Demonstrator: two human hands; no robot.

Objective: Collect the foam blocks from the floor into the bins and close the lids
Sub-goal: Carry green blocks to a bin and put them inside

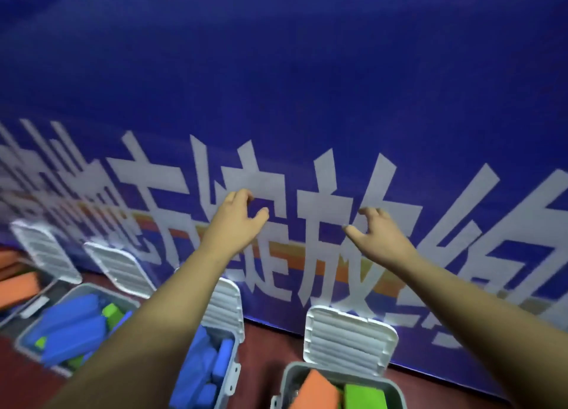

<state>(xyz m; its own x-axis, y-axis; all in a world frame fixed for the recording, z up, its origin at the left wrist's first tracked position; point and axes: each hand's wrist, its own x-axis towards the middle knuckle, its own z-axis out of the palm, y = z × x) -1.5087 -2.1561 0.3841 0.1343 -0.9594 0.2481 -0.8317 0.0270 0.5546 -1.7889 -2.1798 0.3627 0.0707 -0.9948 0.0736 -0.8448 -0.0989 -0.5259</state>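
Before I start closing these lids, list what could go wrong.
1. The orange foam block in the rightmost bin seems to rise to about the rim, so its white lid may not latch.
2. The blue foam blocks in the second bin from the left lie heaped at angles, with one near the rim. They could likewise hold that bin's lid up.

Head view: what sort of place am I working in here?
Probably an indoor play or event hall: a tall blue banner with large white characters stands as backdrop, the floor is dark red, and a row of grey bins with open white lids holds foam blocks.
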